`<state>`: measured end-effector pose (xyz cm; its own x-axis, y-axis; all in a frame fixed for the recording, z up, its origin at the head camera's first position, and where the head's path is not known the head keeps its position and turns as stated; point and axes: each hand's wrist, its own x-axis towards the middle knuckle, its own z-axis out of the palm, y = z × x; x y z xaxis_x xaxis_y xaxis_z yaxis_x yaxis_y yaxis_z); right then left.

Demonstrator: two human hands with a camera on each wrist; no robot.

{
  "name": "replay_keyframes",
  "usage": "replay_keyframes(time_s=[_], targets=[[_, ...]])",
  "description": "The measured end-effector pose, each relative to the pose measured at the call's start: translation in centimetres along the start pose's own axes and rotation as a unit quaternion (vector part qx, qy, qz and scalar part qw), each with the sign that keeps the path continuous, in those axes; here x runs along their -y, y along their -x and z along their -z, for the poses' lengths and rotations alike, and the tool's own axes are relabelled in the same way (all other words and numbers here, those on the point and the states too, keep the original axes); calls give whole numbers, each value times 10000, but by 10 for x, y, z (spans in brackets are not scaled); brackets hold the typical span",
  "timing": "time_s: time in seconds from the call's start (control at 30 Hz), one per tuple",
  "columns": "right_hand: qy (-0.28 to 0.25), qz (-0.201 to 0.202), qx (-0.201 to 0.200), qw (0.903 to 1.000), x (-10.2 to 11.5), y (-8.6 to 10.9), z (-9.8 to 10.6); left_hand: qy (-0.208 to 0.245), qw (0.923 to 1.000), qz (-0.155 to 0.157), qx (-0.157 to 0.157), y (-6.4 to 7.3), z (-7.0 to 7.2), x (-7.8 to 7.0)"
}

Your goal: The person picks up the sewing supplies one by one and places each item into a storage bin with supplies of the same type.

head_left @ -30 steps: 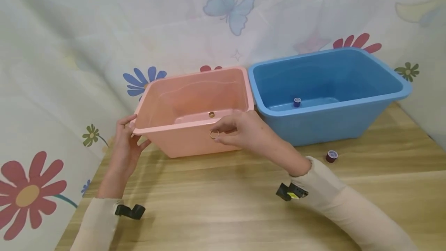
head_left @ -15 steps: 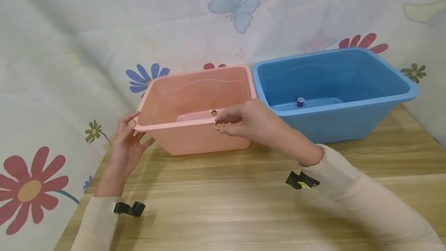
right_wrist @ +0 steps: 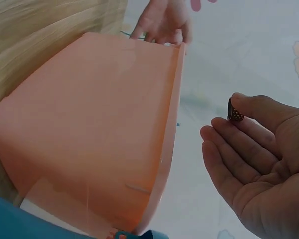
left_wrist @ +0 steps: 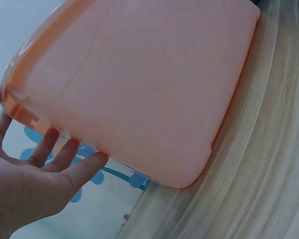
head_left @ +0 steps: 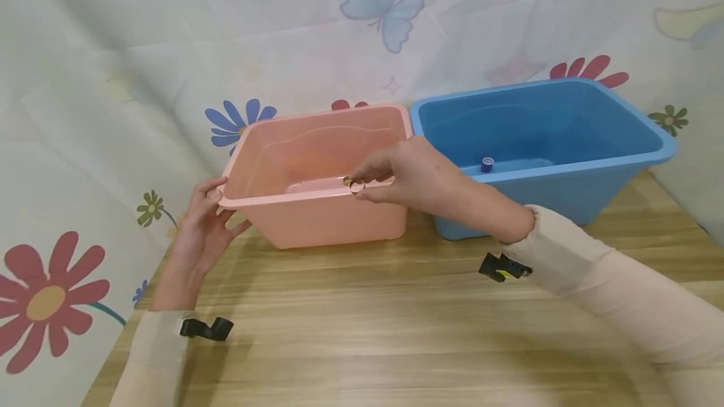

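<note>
My right hand [head_left: 421,174] pinches a gold ring [head_left: 356,186] over the front rim of a pink plastic tub [head_left: 317,222]. In the right wrist view the ring [right_wrist: 235,110] shows a dotted band between thumb and fingertips, and the hand [right_wrist: 269,154] is above the tub's rim. My left hand [head_left: 206,228] holds the tub's front left corner. The left wrist view shows that hand's fingers [left_wrist: 84,169] spread under the rim, against the outer wall. A second gold piece [head_left: 346,180] lies inside the tub, partly hidden by the right hand's ring.
Close at the right stands a blue tub [head_left: 565,171] with a small dark purple cylinder [head_left: 487,164] inside. Both tubs sit on a wood-grain table [head_left: 339,319]. Behind them hangs a white curtain [head_left: 283,11] printed with flowers and a butterfly.
The right hand has risen with the ring, from in front of the pink tub's wall to its rim. The left hand keeps its hold. A small purple cylinder on the table is now hidden behind the right arm.
</note>
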<state>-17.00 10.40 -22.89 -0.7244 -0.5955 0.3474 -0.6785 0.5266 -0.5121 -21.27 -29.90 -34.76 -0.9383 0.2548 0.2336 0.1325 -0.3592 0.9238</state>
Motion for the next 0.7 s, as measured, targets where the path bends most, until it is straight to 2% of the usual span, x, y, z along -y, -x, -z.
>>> replay_keyframes(time_s=[0.2, 0.4, 0.6, 0.7], targets=[[19, 104, 314, 9995, -4, -7, 12, -252, 9995, 90, -163, -4, -3, -2], [188, 179, 509, 9984, -9, -12, 26, -264, 9990, 188, -313, -6, -5, -4], [27, 109, 811, 9966, -9, -32, 34, -217, 9984, 240, -463, -5, -5, -4], [189, 90, 943, 9953, -9, -45, 35, -241, 9980, 249, -534, -4, -4, -4]])
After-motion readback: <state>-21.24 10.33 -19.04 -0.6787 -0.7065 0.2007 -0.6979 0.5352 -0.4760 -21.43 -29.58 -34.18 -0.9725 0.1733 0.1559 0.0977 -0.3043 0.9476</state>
